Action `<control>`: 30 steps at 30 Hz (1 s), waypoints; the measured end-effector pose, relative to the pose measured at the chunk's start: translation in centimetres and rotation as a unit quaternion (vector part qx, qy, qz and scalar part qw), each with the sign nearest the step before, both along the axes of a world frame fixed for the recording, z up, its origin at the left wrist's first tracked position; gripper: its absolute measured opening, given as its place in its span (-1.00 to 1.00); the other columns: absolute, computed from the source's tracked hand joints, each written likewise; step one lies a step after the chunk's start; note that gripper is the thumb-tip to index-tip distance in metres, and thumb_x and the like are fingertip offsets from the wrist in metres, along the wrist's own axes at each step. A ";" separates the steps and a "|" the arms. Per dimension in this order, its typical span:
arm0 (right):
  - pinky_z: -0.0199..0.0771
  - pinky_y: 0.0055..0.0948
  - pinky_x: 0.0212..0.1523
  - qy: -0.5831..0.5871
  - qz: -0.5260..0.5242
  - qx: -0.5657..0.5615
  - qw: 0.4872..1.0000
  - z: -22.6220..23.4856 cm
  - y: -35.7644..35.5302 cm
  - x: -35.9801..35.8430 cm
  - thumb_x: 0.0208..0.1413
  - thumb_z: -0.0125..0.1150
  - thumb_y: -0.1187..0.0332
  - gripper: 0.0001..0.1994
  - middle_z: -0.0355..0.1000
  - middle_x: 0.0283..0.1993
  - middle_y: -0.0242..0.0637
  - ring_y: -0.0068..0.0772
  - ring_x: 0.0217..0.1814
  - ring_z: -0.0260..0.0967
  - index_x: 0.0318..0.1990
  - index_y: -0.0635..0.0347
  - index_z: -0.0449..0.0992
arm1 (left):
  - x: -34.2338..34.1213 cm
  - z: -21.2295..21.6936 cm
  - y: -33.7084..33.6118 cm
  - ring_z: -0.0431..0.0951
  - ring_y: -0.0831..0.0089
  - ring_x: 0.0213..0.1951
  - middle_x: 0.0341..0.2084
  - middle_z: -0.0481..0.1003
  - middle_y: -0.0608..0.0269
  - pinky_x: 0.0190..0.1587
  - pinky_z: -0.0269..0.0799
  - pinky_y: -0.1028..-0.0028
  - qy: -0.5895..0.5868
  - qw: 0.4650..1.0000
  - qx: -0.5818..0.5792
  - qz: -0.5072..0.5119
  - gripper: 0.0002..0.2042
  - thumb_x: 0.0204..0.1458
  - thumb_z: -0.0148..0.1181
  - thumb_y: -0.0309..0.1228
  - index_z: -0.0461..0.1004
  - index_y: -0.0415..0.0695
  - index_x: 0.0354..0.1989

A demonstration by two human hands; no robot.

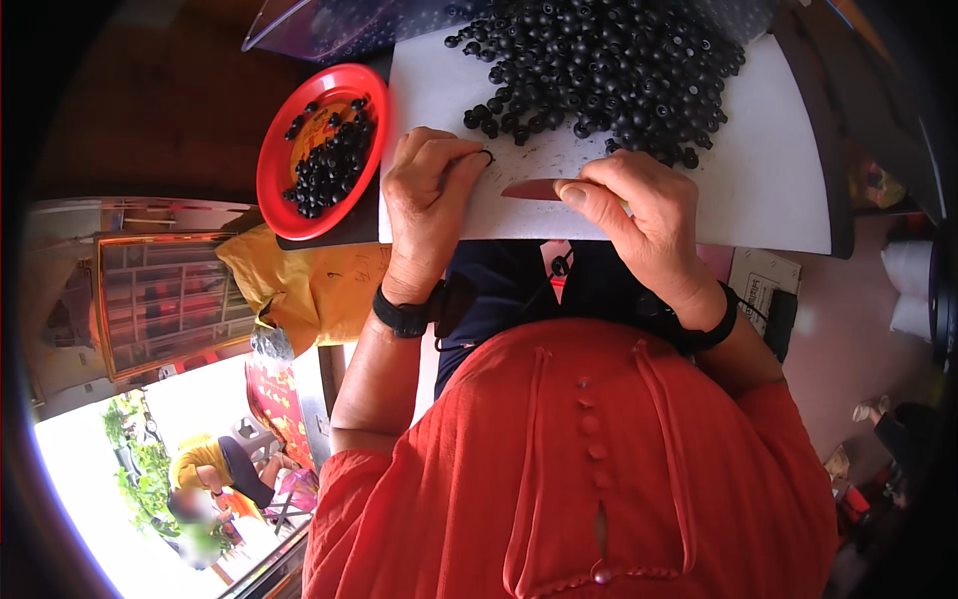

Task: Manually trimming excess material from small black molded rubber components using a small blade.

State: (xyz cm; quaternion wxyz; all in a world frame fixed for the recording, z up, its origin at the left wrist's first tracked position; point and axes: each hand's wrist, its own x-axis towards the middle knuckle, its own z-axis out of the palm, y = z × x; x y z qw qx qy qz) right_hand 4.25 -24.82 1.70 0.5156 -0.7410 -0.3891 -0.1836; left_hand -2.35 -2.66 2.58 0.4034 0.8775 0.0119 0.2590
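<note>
A small black piece (488,158) is pinched closed in the left hand (424,185), a knife (532,189) at its four o'clock is gripped by the right hand (641,205), and trimming seems underway, calling for careful blade contact.

Our left hand (424,195) pinches at the fingertips (475,147); our right hand (647,208) curls closed, back uppermost; both forearms (377,384) point forward.
</note>
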 end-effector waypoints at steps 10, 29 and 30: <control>0.38 -0.35 -0.55 -0.049 -0.036 0.011 0.998 0.0 0.0 -0.1 0.05 0.49 0.33 -0.80 0.49 -0.56 -0.32 -0.30 -0.58 0.43 -0.46 0.21 0.58 | 0.7 -0.9 0.0 0.53 0.17 -0.22 -0.37 0.53 0.19 -0.19 0.47 0.25 -0.063 0.988 0.143 0.001 -0.88 0.02 0.36 -0.49 0.68 -0.16 -0.26; 0.37 -0.34 -0.54 -0.039 -0.044 0.003 0.998 0.1 0.4 -0.8 0.11 0.44 0.29 -0.79 0.49 -0.54 -0.31 -0.30 -0.57 0.46 -0.44 0.20 0.60 | 0.8 -0.9 0.0 0.50 0.09 -0.23 -0.37 0.48 0.13 -0.22 0.52 0.18 -0.101 0.964 0.247 -0.008 -0.93 -0.06 0.33 -0.52 0.61 -0.20 -0.37; 0.37 -0.34 -0.54 -0.033 -0.046 0.001 0.998 0.0 0.3 -0.7 0.11 0.44 0.28 -0.79 0.49 -0.54 -0.31 -0.30 -0.57 0.46 -0.44 0.20 0.60 | 0.8 -0.9 -0.2 0.50 0.08 -0.23 -0.36 0.48 0.13 -0.21 0.52 0.18 -0.098 0.965 0.244 -0.012 -0.93 -0.06 0.32 -0.53 0.61 -0.20 -0.37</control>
